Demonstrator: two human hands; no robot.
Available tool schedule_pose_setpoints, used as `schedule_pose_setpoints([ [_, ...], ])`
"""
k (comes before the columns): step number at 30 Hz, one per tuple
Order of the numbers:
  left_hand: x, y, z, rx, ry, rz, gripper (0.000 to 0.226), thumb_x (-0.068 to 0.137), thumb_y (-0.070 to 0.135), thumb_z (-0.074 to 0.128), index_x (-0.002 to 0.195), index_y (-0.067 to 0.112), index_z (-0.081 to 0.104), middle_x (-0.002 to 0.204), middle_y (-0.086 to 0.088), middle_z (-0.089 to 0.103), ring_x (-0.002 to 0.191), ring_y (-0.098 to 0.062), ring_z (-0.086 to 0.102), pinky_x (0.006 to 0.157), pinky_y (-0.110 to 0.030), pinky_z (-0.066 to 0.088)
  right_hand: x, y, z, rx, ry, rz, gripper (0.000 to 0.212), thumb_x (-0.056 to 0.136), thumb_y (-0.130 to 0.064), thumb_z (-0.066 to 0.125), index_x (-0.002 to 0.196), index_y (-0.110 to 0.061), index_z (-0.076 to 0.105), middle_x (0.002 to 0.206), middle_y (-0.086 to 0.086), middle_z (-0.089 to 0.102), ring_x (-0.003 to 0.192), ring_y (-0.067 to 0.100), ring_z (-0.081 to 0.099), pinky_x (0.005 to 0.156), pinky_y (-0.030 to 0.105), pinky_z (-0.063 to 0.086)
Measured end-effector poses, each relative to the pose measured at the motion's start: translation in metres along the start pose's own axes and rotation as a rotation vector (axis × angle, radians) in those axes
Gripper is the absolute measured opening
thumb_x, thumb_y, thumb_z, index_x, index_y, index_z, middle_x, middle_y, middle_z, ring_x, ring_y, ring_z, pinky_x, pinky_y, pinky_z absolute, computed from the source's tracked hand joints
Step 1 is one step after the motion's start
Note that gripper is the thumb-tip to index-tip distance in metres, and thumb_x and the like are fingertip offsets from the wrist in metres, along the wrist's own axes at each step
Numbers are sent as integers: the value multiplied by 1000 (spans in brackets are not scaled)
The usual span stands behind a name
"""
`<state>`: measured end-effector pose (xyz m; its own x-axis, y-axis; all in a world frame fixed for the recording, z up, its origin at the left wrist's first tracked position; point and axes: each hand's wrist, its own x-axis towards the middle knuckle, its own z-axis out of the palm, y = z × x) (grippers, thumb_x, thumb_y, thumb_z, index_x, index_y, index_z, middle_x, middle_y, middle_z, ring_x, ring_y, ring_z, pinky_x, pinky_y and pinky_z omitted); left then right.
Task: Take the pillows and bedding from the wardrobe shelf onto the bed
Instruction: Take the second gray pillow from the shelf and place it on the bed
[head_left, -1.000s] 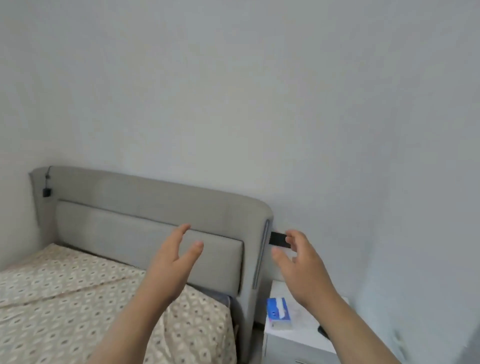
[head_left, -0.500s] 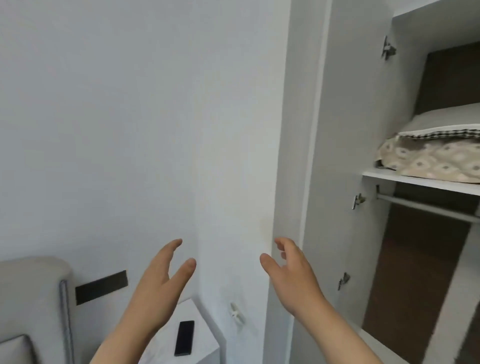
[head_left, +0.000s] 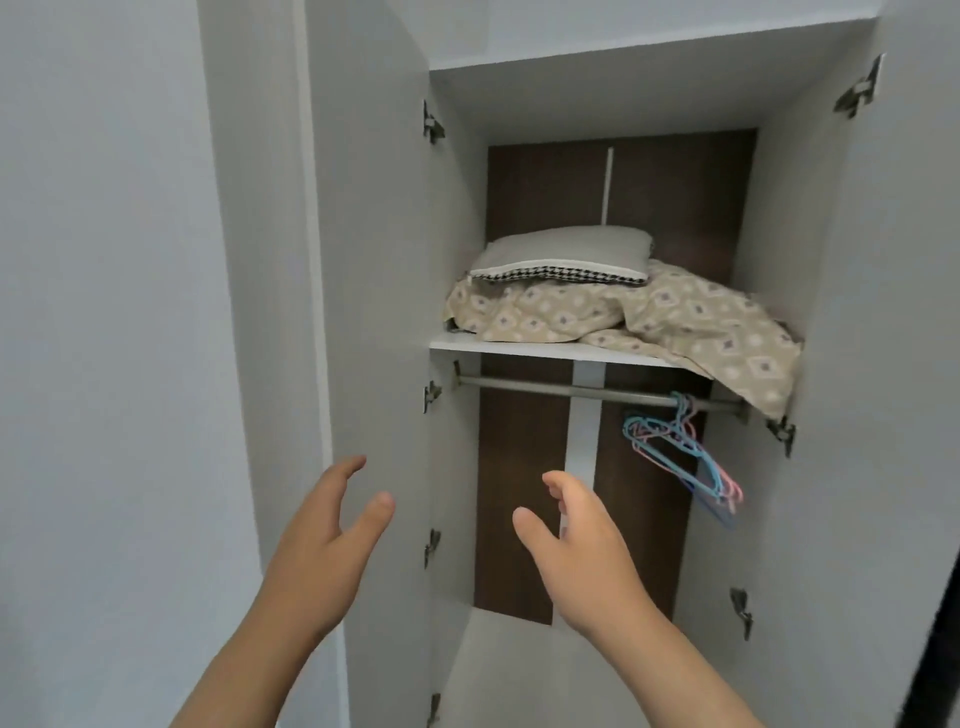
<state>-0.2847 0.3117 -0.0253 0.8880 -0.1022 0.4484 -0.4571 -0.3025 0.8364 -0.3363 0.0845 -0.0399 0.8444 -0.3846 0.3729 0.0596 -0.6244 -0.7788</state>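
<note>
- your left hand (head_left: 322, 551) is raised at about 7 o'clock in the view, empty, with the fingers spread loose and the thumb out to the side. it grips nothing.
- your right hand (head_left: 576, 551) is up at about 5 o'clock, also empty, with the fingers loosely bent and the thumb apart. it touches nothing.
- the palms face each other with a gap between them, and both are well below the shelf (head_left: 519, 347).
- the wardrobe (head_left: 374, 260) stands open in front of you, and its white shelf crosses it near the middle of the view.
- a grey pillow (head_left: 566, 254) with a black-and-white checked edge lies flat on top of the pile, at about 12 o'clock from your hands.
- under it is the beige patterned bedding (head_left: 649, 322), crumpled on the shelf. towards 3 o'clock a corner hangs over the shelf's front edge, against the right side panel.
- just below the shelf runs a metal rail (head_left: 545, 388).
- blue and pink hangers (head_left: 685, 452) hang bunched on the rail at about 2 o'clock from your right hand, apart from it.
- a plain pale wall (head_left: 104, 260) fills the view at 9 o'clock.
</note>
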Motion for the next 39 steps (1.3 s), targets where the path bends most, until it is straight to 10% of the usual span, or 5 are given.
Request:
schedule_pose_setpoints([
  [27, 262, 66, 251, -79, -50, 325, 52, 88, 49, 53, 137, 36, 42, 135, 21, 42, 122, 0, 35, 96, -27, 29, 253, 91, -160, -134, 364, -86, 57, 88, -50, 53, 141, -32, 38, 144, -10, 43, 131, 12, 39, 105, 35, 36],
  [39, 483, 57, 310, -175, 15, 383, 58, 83, 58, 51, 135, 34, 44, 132, 9, 51, 115, -15, 49, 88, -53, 50, 470, 79, -140, -294, 529, -130, 62, 86, -54, 51, 141, -27, 39, 142, -4, 46, 129, 18, 41, 101, 37, 37],
])
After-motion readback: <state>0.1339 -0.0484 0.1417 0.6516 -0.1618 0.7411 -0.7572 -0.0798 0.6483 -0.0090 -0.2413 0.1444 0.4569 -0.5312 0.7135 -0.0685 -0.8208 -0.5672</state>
